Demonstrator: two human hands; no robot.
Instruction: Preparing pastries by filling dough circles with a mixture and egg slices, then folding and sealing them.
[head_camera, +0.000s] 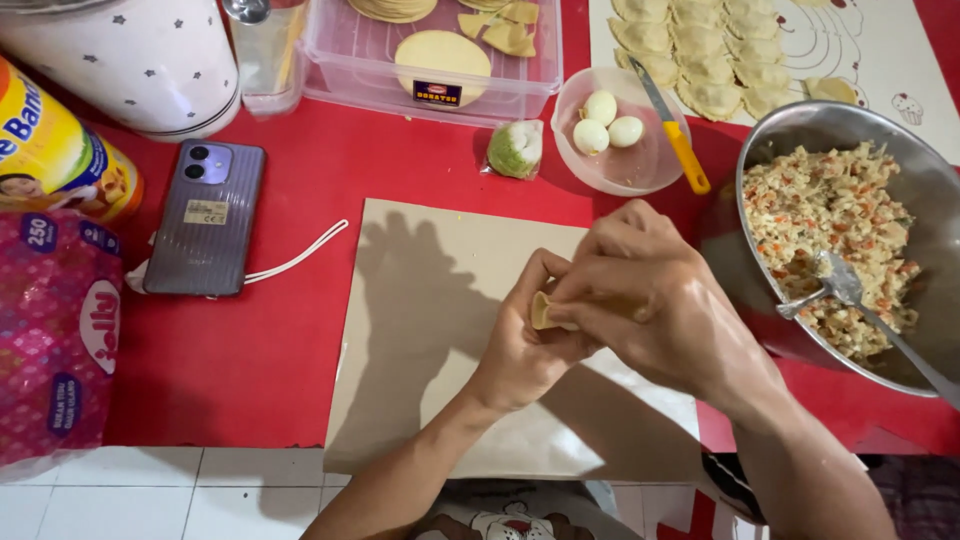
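Both hands meet over the brown board (420, 330) near the table's front edge: I see my left hand (525, 345) and right hand (650, 300) pinched shut on 1 folded dough piece (545, 312). Only its pale corner shows; fingers hide the rest. Metal bowl (905, 150) is cut off at right.

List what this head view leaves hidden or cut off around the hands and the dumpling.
- Dumpling wrapper: only a pale edge shows, head view; left hand and right hand cover the rest, so any filling is unseen.
- Metal bowl: its right side is cut by the frame edge.
- Spoon: handle end runs out of frame.
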